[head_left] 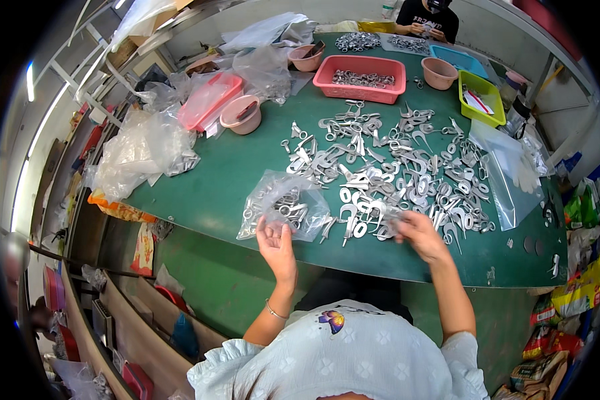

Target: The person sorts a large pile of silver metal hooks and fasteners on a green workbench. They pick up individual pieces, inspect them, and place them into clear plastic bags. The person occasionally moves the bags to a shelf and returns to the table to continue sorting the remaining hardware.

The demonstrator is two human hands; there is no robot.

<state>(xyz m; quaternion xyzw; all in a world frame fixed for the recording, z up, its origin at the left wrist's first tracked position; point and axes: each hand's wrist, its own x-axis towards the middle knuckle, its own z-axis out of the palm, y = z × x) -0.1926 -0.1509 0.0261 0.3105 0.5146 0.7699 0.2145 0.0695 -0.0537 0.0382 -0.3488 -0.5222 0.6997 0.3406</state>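
A clear plastic bag lies near the table's front edge, with several small grey metal parts inside it. My left hand is at the bag's near side, its fingers raised and apart against the plastic. To the right spreads a wide loose heap of silver-grey metal parts, some ring-shaped, some hooked or pointed. Over the near part of this heap is my right hand, fingers bent together around a grey metal part, smeared by motion.
A pink tray of metal parts stands behind the heap, beside pink bowls and a yellow-green basket. Crumpled plastic bags cover the table's left side. A flat clear bag lies right. Across the table, a person handles something small.
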